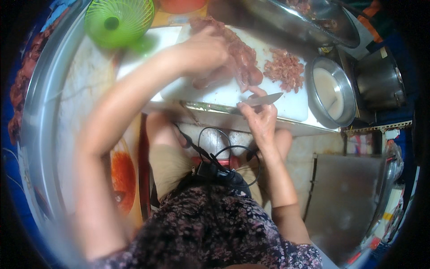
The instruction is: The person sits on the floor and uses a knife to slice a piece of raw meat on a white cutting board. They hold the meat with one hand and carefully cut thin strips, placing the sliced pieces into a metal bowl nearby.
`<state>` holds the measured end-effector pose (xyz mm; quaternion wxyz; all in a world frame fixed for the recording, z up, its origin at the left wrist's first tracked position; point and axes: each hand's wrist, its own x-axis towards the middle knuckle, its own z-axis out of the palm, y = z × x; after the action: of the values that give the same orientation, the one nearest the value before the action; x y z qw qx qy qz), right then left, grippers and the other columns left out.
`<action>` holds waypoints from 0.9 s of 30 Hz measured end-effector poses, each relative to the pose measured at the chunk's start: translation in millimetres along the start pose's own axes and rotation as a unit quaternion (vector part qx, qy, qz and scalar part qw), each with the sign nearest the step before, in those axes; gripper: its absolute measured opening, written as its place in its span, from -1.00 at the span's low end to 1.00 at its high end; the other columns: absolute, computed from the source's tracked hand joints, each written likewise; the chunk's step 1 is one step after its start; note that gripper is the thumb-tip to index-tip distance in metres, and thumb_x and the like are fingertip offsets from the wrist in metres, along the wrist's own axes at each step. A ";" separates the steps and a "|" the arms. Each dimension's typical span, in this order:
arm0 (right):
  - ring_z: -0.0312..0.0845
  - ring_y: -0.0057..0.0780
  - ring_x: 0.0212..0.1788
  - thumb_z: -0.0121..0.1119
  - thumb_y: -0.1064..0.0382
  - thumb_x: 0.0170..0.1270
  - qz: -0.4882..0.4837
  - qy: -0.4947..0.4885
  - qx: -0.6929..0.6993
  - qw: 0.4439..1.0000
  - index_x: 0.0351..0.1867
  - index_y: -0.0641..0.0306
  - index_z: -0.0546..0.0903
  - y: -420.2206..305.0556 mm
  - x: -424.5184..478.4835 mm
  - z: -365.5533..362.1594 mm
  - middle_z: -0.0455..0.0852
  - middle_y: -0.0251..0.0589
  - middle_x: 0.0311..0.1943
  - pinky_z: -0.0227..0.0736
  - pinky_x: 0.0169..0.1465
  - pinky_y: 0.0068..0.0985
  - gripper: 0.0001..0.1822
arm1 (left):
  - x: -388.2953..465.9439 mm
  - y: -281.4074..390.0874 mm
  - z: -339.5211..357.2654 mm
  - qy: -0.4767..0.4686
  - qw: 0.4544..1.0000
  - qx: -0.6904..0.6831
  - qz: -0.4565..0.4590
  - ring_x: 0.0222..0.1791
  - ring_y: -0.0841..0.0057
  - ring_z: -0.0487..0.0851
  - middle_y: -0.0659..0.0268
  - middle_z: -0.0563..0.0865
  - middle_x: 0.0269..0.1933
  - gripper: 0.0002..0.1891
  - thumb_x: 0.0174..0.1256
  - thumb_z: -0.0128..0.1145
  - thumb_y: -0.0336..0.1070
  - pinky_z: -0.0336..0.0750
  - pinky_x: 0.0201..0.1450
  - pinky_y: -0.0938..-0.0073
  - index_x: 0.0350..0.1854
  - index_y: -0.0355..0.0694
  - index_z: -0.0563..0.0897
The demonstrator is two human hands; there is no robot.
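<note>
My left hand (210,50) is blurred and lies on a pile of raw meat (240,55) on a white cutting board (215,94); its fingers are partly lost in the blur and against the meat. Near the board's front edge, my right hand (260,114) grips a knife (265,100), its blade pointing right. The fingertips of that hand are close to the lower end of the meat. Small cut pieces of meat (285,69) form a heap on the right part of the board.
A metal bowl of cloudy liquid (327,90) stands right of the board. Behind it is a large metal basin (302,25) holding meat. A green plastic basket (119,22) sits at the back left. A steel pot (379,80) is at the far right. Black cables (231,151) hang before my lap.
</note>
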<state>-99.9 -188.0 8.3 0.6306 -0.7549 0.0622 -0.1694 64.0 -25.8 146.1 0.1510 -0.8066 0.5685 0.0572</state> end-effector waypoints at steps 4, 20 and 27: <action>0.49 -0.63 -0.46 0.32 0.49 0.11 -0.131 0.016 -0.050 0.990 0.30 0.32 0.59 -1.3 1.3 4.6 0.67 -0.27 -0.34 0.48 -0.32 -0.57 -0.38 | 54.4 5.1 23.0 0.161 0.978 0.040 0.128 0.13 0.41 0.56 0.49 0.74 -0.21 -0.84 -0.01 0.31 -0.28 0.26 0.28 0.11 -0.33 0.05 0.82; 0.74 -0.04 -0.20 0.14 0.57 0.06 -0.128 0.012 -0.157 0.979 0.50 0.15 0.41 -11.7 23.7 -5.8 0.76 0.05 -0.19 0.62 -0.03 -0.29 -0.16 | 35.0 50.5 73.3 0.349 0.729 -0.556 -0.192 -0.09 0.39 0.72 0.08 0.76 -0.14 -0.70 0.28 0.35 -0.31 0.57 0.06 0.40 -0.05 -0.41 0.71; 0.72 0.10 -0.15 0.21 0.55 0.02 -0.132 -0.048 -0.321 0.937 0.56 0.06 0.32 -29.7 30.9 -8.8 0.75 0.12 -0.08 0.63 -0.03 -0.17 -0.06 | 34.8 68.8 97.5 0.453 0.711 -0.510 -0.167 0.06 0.26 0.69 0.09 0.72 0.03 -0.62 0.04 0.46 -0.40 0.55 0.17 0.35 -0.06 -0.39 0.72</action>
<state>-77.5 -199.8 44.0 0.3287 -0.9258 -0.0175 -0.1859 19.6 -48.2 32.2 -0.5522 -0.7720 0.3089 -0.0602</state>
